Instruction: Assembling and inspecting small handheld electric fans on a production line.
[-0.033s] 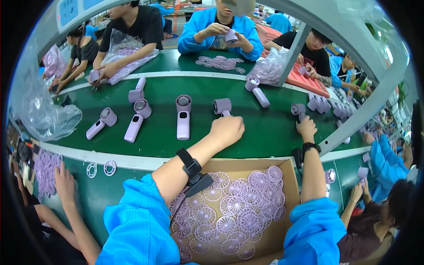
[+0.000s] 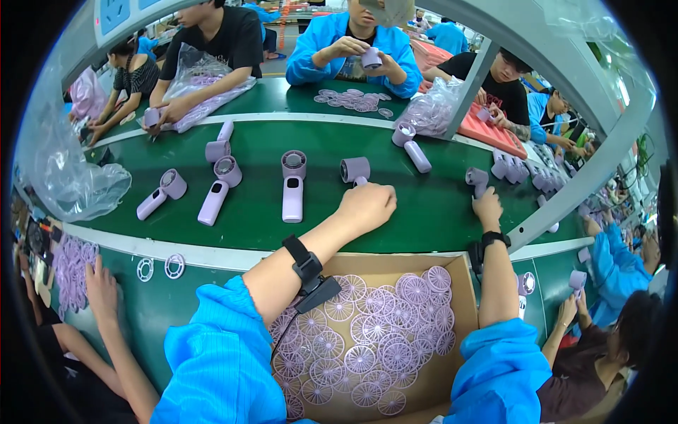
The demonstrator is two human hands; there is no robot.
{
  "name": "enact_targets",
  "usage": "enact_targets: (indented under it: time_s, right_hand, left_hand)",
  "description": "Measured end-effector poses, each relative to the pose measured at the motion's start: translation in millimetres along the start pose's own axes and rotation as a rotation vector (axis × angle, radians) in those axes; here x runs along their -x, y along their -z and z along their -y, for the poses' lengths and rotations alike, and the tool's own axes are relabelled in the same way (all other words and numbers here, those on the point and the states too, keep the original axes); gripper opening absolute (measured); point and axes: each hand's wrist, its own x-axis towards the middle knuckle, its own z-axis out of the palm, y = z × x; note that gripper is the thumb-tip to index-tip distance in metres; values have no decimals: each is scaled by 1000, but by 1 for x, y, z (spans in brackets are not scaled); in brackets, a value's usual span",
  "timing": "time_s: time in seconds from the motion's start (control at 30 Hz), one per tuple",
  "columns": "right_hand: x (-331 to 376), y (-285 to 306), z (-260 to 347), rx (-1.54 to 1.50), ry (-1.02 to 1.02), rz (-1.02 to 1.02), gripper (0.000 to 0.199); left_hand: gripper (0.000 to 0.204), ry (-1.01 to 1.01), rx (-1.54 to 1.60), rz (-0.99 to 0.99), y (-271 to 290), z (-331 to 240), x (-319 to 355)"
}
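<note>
Your left hand (image 2: 366, 206) reaches across the green tabletop (image 2: 254, 212), its fingers curled over the handle of a lilac handheld fan (image 2: 355, 170) that lies near the middle of the tabletop; the grip is pressed around that handle. Your right hand (image 2: 487, 207) rests further toward the right edge, fingertips touching the handle of a second lilac fan (image 2: 477, 178) (whether the grip has closed on it, you cannot tell). Both wrists wear black bands, and both sleeves are bright blue. Just below the tabletop's near edge, between your forearms, sits an open cardboard box (image 2: 462, 297) full of round lilac fan grilles (image 2: 367, 339). More fans lie in a row to the left, including an upright-lying one (image 2: 293, 185) just beside your left hand.
</note>
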Motion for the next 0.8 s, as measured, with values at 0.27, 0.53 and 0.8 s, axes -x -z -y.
enact_targets:
  time_s: [0.27,0.53,0.8]
  right_hand:
    - [19,113,92,-1106,184,711,42]
    - [167,241,119,-478,1532,929,46]
    - [241,191,146,-647,1660,599,59]
  left_hand:
    - [36,239,1144,173,4,-2,-5]
    - [39,242,1376,-41,14,19,-7]
    - [58,245,1440,-98,19,-7,-2]
